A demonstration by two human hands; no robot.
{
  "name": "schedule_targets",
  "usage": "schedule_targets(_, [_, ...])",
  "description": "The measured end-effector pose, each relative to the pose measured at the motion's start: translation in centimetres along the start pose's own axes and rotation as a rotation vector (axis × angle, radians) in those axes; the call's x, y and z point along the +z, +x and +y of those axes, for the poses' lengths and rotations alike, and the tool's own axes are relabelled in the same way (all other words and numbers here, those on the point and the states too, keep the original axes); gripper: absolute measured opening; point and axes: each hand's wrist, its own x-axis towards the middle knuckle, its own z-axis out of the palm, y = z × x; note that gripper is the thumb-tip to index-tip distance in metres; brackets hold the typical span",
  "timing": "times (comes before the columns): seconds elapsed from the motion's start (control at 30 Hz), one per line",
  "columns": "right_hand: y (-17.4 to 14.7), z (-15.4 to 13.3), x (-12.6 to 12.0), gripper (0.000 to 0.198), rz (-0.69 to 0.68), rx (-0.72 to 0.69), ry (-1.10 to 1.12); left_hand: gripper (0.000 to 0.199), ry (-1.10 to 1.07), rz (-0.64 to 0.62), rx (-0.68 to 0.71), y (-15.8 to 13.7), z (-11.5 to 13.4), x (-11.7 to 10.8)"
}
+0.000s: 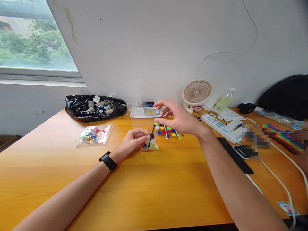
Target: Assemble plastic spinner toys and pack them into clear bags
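In head view, shows black arrow spinner (151,136) pinched at its disc by left hand (131,141), over clear bag (144,149). Slants steeply along long axis, pointing down toward bag. Shows right hand (179,117) spread, above bag and rightward.

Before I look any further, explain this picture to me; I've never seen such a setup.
There's no machine: these are a person's bare hands, seen from a camera worn on the head, looking forward and down. The left hand seems to pinch a black arrow piece by a clear bag of coloured parts. The right hand, fingers apart, shows nothing held; coloured discs and arrows lie near it. The wooden table also bears another bag of parts, a black plastic bag, a fan and a power strip.
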Motion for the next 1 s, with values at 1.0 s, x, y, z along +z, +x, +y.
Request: schedule_targets(1.0, [-7.1,7.6,8.2,0.029,0.16,0.33,0.818,0.027,0.008,0.003,0.032,-0.9,-1.0,-2.1])
